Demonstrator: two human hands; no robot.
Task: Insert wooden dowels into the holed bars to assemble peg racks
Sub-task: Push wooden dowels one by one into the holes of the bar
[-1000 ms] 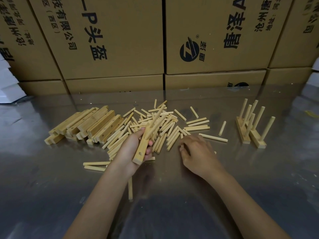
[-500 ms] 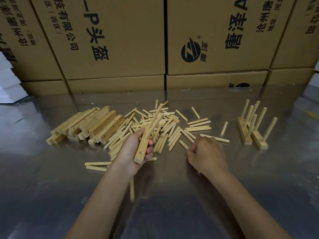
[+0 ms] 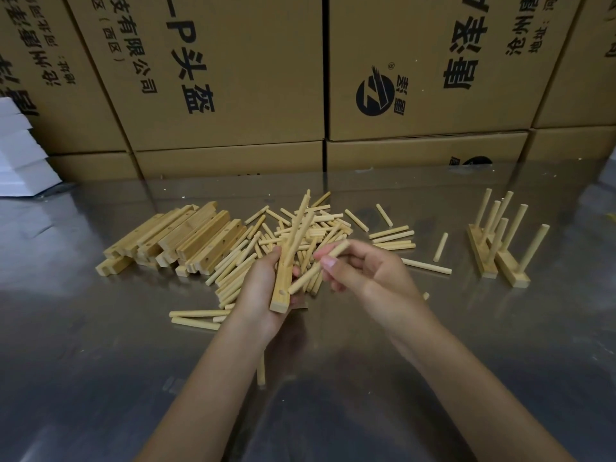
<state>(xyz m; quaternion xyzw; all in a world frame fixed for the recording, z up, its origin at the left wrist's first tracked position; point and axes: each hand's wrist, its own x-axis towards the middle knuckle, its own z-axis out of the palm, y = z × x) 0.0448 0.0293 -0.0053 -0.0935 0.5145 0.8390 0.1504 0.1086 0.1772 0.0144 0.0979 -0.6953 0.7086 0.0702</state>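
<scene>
Lifted off the bench [image 3: 100, 378], the right hand [image 3: 373, 278] now pinches a dowel [image 3: 318, 266] beside the holed bar [image 3: 282, 288] gripped by the left hand [image 3: 258, 295].

Looks like a small factory or warehouse packing/assembly station. Stacked printed cardboard cartons [image 3: 230, 71] wall off the back, right against a reflective metal surface [image 3: 100, 361]. Bulk parts on it: a batch of identical holed wooden bars [image 3: 186, 236], a loose heap of dowels [image 3: 300, 235], finished peg racks [image 3: 496, 241] set aside at right. White foam blocks [image 3: 20, 155] stacked far left.
</scene>
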